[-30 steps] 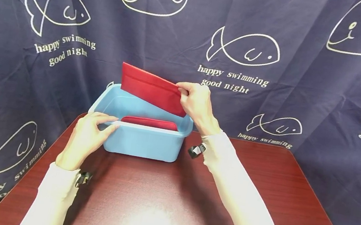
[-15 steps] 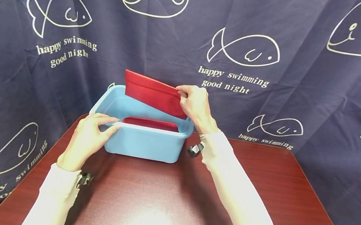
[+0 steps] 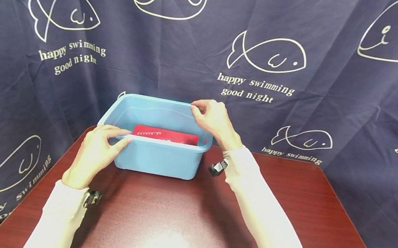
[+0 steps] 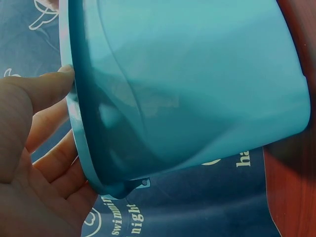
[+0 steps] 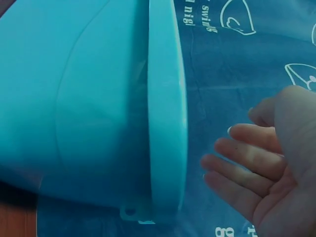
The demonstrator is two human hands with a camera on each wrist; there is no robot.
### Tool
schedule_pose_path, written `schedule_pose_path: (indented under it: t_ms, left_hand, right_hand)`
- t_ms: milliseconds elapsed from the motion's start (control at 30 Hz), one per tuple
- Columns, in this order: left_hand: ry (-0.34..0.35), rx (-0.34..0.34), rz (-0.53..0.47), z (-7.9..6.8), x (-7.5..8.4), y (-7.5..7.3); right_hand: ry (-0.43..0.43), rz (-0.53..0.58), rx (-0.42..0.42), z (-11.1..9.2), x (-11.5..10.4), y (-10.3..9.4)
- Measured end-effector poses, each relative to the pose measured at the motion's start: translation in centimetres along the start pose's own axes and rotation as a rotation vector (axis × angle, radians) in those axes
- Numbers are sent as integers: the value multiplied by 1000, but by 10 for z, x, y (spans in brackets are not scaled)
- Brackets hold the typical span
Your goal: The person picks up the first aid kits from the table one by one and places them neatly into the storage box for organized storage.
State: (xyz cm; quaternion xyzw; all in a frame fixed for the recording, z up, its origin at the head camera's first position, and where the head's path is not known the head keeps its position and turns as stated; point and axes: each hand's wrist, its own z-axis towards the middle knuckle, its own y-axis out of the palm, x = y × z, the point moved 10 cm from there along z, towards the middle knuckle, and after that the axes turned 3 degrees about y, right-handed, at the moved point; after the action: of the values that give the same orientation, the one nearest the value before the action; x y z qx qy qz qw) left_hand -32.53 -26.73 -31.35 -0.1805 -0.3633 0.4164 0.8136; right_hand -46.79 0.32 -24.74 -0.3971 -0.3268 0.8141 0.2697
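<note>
A light blue plastic bin [image 3: 159, 158] stands at the back left of the table. My left hand [image 3: 96, 151] holds its near left rim, thumb on the outer side and fingers curled behind the rim in the left wrist view. Inside the bin lies a flat red envelope [image 3: 166, 135] with pale lettering, its lower part hidden by the front wall. Over the bin's right back corner is my right hand [image 3: 215, 120]. In the right wrist view that hand's loosely bent fingers [image 5: 247, 158] hold nothing and are apart from the bin's rim [image 5: 168, 108].
The table [image 3: 245, 225] is reddish-brown wood with rounded back corners. Close behind the bin hangs a dark blue curtain [image 3: 210, 48] with white fish drawings and lettering, which also runs along both sides.
My right hand has lowered slightly and let go of the red envelope, which dropped into the bin. Lettering now shows on the red inside. The left hand has stayed on the rim.
</note>
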Motion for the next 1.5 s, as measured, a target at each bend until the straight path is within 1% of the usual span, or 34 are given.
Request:
schedule_pose_path:
  t_ms: [167,333,567,767,933,1100,1267,1500]
  left_hand:
    - [9,1,-1,0,1,1]
    - [18,13,1,0,1,-1]
    - [11,11,-1,-1,0,-1]
    - [24,26,-13,-2,3,-2]
    - [11,13,-10,-2,2,-1]
    - [6,5,-12,-1,1,0]
    - [-1,9,-9,-3,0,0]
    - [24,19,-3,-3,4,-1]
  right_hand:
    - [17,-26,-1,-8,2,-9]
    - [6,-52,-3,-18,0,-21]
    - [-32,-69,26,-37,-2,-41]
    - [-11,-108,45,-56,2,-61]
    - [8,-111,76,-70,12,-77]
    - [19,-147,115,-82,25,-89]
    - [27,-163,111,-97,40,-94]
    - [32,-206,91,-122,67,-97]
